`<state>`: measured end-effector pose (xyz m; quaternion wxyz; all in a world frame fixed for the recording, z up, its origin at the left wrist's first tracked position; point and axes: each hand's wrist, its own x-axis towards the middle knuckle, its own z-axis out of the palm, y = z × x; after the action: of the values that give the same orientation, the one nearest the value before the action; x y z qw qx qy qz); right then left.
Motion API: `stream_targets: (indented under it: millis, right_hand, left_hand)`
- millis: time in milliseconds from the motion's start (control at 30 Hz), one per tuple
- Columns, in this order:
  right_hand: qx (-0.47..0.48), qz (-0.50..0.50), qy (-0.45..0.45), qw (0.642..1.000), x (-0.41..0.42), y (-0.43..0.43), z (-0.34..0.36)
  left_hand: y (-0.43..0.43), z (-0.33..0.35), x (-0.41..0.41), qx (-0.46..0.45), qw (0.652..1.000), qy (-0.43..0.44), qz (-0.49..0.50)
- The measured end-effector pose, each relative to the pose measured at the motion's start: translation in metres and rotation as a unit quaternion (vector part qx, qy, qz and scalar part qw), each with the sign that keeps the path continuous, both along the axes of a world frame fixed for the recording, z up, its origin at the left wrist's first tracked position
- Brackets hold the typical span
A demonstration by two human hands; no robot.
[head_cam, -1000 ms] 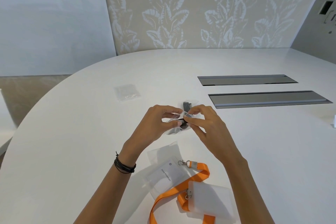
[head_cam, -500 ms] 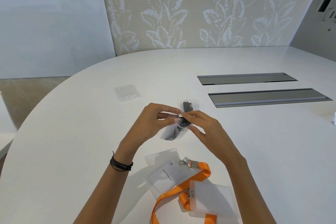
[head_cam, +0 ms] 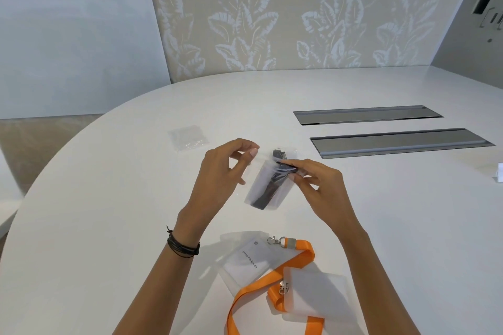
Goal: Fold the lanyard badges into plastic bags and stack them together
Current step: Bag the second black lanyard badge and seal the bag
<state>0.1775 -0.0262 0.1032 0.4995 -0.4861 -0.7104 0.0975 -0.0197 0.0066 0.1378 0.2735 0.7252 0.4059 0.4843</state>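
Where the two hands meet: clear plastic bag point(head_cam: 260, 181), held tilted over the white surface point(head_cam: 109, 198).
Bag contents: dark lanyard point(head_cam: 268, 194), folded, with its clip end poking out at the top.
Right hand point(head_cam: 318, 185): fingers pinch the bag's mouth over the lanyard.
Left hand point(head_cam: 223, 174): fingers loosely curled, index tip at the bag's clear flap; cannot tell whether it grips.
Near edge: orange lanyard point(head_cam: 275, 277) with two frosted badge holders point(head_cam: 315, 294), lying flat.
Far left: spare bags point(head_cam: 187, 137), a small heap.

left hand point(head_cam: 220, 174), right hand point(head_cam: 318, 185), fingers point(head_cam: 295, 164) pinching bag point(head_cam: 268, 187)
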Motion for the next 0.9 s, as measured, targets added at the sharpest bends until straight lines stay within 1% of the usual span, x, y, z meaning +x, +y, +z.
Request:
stream_targets:
  millis: [100, 133, 200, 267, 333, 467, 533, 600, 767, 833, 900]
  right_hand:
    - [-0.004, -0.005, 0.077, 0.997, 0.002, -0.001, 0.004]
    - [-0.005, -0.004, 0.108, 0.994, 0.003, -0.002, 0.005]
    - [-0.012, -0.002, 0.170, 0.985, 0.005, -0.001, 0.005]
    - [-0.014, 0.004, 0.228, 0.974, 0.007, 0.000, 0.004]
    - [-0.013, 0.009, 0.268, 0.963, 0.007, 0.001, 0.004]
    - [-0.021, 0.009, 0.312, 0.950, 0.007, 0.002, 0.002]
    - [-0.024, 0.005, 0.319, 0.947, 0.007, 0.004, 0.000]
    - [-0.029, 0.010, 0.321, 0.947, 0.006, 0.007, -0.004]
    - [-0.060, 0.024, 0.331, 0.941, 0.009, 0.017, -0.015]
    - [-0.060, 0.006, 0.310, 0.949, 0.014, 0.026, -0.021]
    - [-0.060, -0.036, 0.267, 0.961, 0.019, 0.037, -0.031]
  left_hand:
    - [0.003, -0.006, -0.002, 0.032, 0.991, 0.115, 0.058]
    - [0.005, -0.009, -0.003, 0.027, 0.986, 0.150, 0.059]
    - [0.007, -0.013, -0.004, -0.014, 0.986, 0.166, 0.009]
    - [0.008, -0.015, -0.003, -0.045, 0.987, 0.152, -0.041]
    - [0.008, -0.016, -0.001, -0.047, 0.989, 0.124, -0.060]
    - [0.010, -0.017, 0.002, -0.078, 0.989, 0.064, -0.106]
    - [0.014, -0.018, 0.002, -0.098, 0.986, 0.056, -0.121]
    - [0.017, -0.023, 0.002, -0.098, 0.987, 0.056, -0.114]
    - [0.033, -0.044, 0.008, -0.087, 0.994, 0.000, -0.064]
    - [0.045, -0.056, 0.012, -0.112, 0.992, -0.042, -0.039]
    - [0.058, -0.070, 0.016, -0.151, 0.983, -0.104, -0.019]
